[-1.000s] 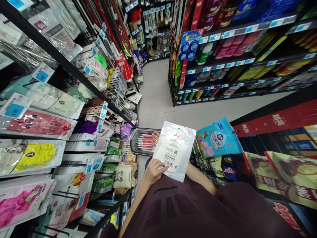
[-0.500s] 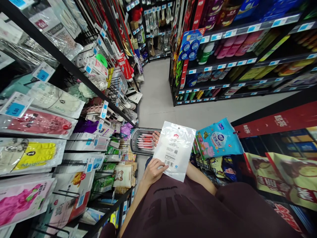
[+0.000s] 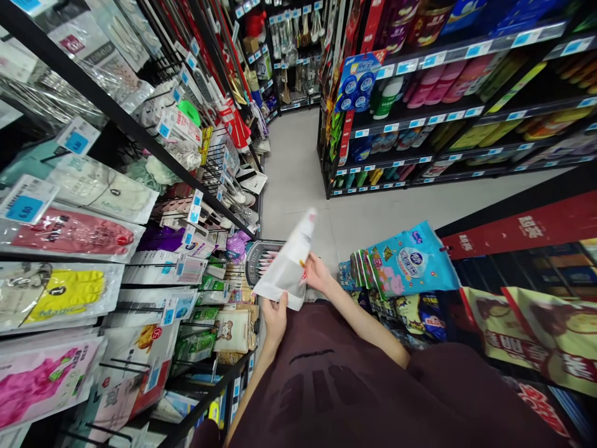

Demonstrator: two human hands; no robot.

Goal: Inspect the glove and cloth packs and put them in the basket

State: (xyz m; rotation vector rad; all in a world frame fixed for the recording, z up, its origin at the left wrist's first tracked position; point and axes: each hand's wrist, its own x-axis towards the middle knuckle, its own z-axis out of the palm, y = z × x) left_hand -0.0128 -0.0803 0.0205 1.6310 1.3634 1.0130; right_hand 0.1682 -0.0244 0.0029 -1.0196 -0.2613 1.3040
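I hold a white plastic packet in both hands in front of my chest. It is tilted nearly edge-on and blurred. My left hand grips its lower corner. My right hand pinches its right edge, fingers closed on it. Just beyond the packet sits a grey shopping basket with red-and-white items inside, partly hidden by the packet.
Black shelves on the left carry hanging packs of rubber gloves and price tags. On the right hang blue cartoon packs and snack bags. A grey floor aisle runs ahead between the shelves toward kitchen utensils.
The packet has turned from flat, label facing me, to nearly edge-on and moved left. My right hand came out from behind it to its right edge; my left hand shifted to its lower corner.
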